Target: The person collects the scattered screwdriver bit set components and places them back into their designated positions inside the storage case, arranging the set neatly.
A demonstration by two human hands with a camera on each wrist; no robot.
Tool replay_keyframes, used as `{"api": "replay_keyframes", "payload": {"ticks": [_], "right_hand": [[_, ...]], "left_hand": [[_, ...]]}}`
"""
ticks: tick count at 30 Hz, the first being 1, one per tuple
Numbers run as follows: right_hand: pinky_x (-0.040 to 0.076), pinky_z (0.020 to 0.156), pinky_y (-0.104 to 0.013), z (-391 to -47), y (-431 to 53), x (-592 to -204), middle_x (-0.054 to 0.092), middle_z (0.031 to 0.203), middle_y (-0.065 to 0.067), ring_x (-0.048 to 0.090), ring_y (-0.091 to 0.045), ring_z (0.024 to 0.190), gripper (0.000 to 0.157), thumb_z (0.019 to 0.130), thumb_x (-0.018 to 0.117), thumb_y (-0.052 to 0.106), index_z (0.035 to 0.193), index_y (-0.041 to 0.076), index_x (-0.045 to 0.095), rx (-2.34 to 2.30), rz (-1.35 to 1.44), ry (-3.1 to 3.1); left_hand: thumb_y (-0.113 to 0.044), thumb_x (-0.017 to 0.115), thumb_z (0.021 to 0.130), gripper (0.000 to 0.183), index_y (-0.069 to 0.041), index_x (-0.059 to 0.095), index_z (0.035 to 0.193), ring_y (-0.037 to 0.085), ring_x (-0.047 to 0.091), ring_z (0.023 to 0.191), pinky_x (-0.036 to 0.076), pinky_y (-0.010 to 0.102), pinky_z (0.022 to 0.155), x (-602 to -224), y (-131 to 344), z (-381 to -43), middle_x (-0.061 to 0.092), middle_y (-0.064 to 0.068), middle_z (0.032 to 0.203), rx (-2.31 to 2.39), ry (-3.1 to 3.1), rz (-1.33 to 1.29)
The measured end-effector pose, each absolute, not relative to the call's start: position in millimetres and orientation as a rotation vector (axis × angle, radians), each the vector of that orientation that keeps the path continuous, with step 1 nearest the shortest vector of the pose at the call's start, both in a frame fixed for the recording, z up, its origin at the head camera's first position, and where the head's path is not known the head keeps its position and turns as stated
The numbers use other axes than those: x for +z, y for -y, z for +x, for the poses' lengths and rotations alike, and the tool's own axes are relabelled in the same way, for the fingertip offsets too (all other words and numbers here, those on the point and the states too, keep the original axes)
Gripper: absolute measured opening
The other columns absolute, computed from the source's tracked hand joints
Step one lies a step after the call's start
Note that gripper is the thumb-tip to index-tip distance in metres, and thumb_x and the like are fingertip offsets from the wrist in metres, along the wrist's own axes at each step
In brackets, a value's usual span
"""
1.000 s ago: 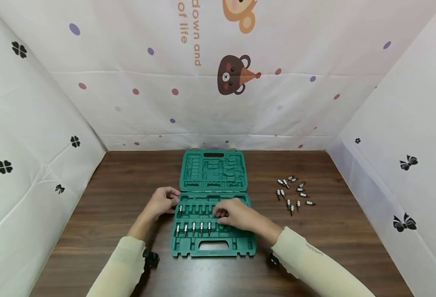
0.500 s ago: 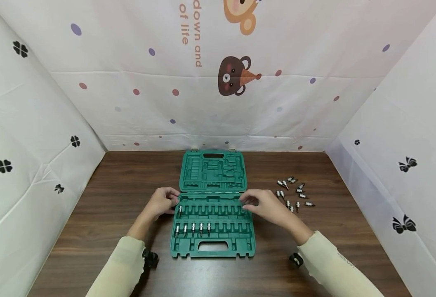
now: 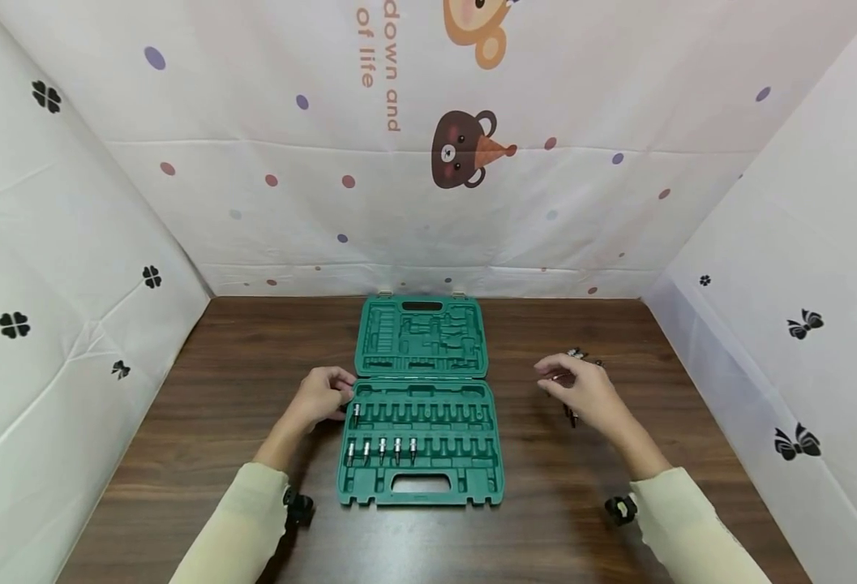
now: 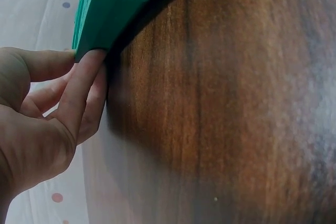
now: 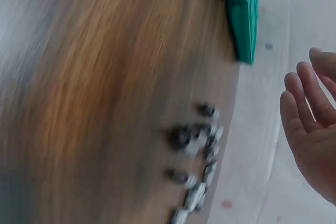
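Note:
An unfolded green socket case (image 3: 421,426) lies on the table, with several silver bit sockets (image 3: 382,450) seated in its front row and a single bit socket (image 3: 357,415) in the row behind. My left hand (image 3: 319,397) pinches the case's left edge near the hinge. Close up in the left wrist view, thumb and fingertips (image 4: 90,59) meet at the green corner. To the right of the case, my right hand (image 3: 581,389) hovers over the loose bit sockets (image 3: 572,418), holding nothing, and hides most of them. Its fingers look loosely bent in the right wrist view.
The case's lid (image 3: 421,332) leans back toward the patterned cloth wall (image 3: 399,219) behind the table. More cloth walls rise at both sides. Dark wooden tabletop (image 3: 253,349) surrounds the case.
My right hand has moved right from over the case's slots to the loose bit sockets. The left hand has stayed at the case edge.

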State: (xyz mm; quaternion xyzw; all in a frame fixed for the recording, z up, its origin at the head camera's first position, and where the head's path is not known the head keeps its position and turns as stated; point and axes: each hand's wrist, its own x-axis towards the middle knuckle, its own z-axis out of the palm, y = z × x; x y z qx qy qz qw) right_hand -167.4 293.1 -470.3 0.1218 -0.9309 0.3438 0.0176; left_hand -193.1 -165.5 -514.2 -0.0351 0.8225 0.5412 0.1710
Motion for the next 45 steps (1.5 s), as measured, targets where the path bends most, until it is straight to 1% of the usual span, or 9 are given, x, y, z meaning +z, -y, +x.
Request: {"api": "replay_keyframes", "payload": {"ticks": [4,9,12,16,22,25,30,36,45], "right_hand": [[0.058,0.077,-0.026,-165.6,-313.4,-476.4,0.074,0.117,-0.008,0.071,-0.024,0.099,0.026,0.095,0.076,0.016,0.121,0.013,0.072,1.058,0.264,2.879],[0.055,0.073,-0.023,-164.6,-338.8,-484.8,0.075,0.113,-0.011,0.071,-0.031,0.100,0.028,0.092,0.079,0.014,0.119,0.009,0.072,0.994,0.183,2.829],[0.057,0.076,-0.027,-163.2,-351.5,-488.8,0.075,0.112,-0.012,0.072,-0.035,0.103,0.028,0.093,0.079,0.014,0.119,0.008,0.072,0.960,0.134,2.828],[0.058,0.080,-0.034,-161.0,-365.5,-493.1,0.074,0.117,-0.014,0.071,-0.037,0.107,0.029,0.094,0.078,0.015,0.121,0.009,0.071,0.920,0.097,2.853],[0.055,0.083,-0.044,-159.7,-381.9,-498.8,0.071,0.124,-0.017,0.067,-0.038,0.111,0.031,0.095,0.076,0.019,0.124,0.008,0.070,0.885,0.054,2.888],[0.056,0.083,-0.051,-158.8,-388.2,-500.9,0.071,0.124,-0.019,0.067,-0.039,0.110,0.032,0.096,0.076,0.020,0.125,0.008,0.069,0.893,0.039,2.927],[0.054,0.088,-0.058,-157.9,-395.5,-505.2,0.071,0.123,-0.020,0.067,-0.041,0.110,0.033,0.094,0.077,0.021,0.124,0.008,0.070,0.853,0.038,2.999],[0.050,0.093,-0.062,-157.8,-401.7,-510.8,0.073,0.119,-0.019,0.065,-0.043,0.114,0.030,0.092,0.079,0.022,0.118,0.009,0.071,0.800,0.010,3.054],[0.051,0.090,-0.060,-160.8,-404.2,-516.3,0.074,0.110,-0.017,0.068,-0.039,0.104,0.021,0.091,0.080,0.018,0.109,0.008,0.074,0.777,0.017,3.084]], "left_hand": [[0.000,0.056,0.103,0.019,0.003,0.064,0.120,0.026,0.065,0.091,0.064,0.040,0.072,-513.4,164.6,-193.4,0.061,0.016,0.103,1.530,-2.335,-0.114],[0.000,0.056,0.103,0.019,0.003,0.064,0.120,0.026,0.065,0.090,0.064,0.040,0.072,-514.2,164.9,-193.5,0.061,0.017,0.102,1.534,-2.334,-0.094],[0.001,0.055,0.103,0.020,0.004,0.064,0.120,0.025,0.065,0.089,0.064,0.041,0.073,-514.1,165.6,-193.8,0.061,0.017,0.102,1.539,-2.332,-0.081],[0.001,0.055,0.103,0.020,0.004,0.063,0.121,0.025,0.065,0.089,0.064,0.041,0.074,-513.1,166.5,-194.3,0.060,0.016,0.102,1.553,-2.320,-0.084],[0.001,0.055,0.103,0.020,0.005,0.063,0.121,0.025,0.065,0.090,0.064,0.042,0.074,-513.9,167.4,-194.7,0.060,0.016,0.102,1.556,-2.314,-0.081],[0.001,0.055,0.103,0.020,0.005,0.063,0.121,0.025,0.066,0.090,0.064,0.042,0.074,-514.7,167.2,-194.8,0.060,0.017,0.102,1.554,-2.315,-0.077],[0.001,0.055,0.103,0.020,0.005,0.063,0.121,0.025,0.066,0.090,0.064,0.041,0.074,-515.0,166.5,-195.1,0.061,0.017,0.103,1.554,-2.318,-0.079],[0.001,0.056,0.102,0.019,0.004,0.064,0.120,0.026,0.066,0.090,0.064,0.040,0.072,-513.7,165.4,-195.9,0.061,0.018,0.104,1.555,-2.310,-0.098],[0.001,0.056,0.103,0.020,0.004,0.063,0.121,0.025,0.065,0.091,0.064,0.040,0.073,-513.7,165.7,-196.8,0.060,0.018,0.105,1.550,-2.300,-0.098]]}}
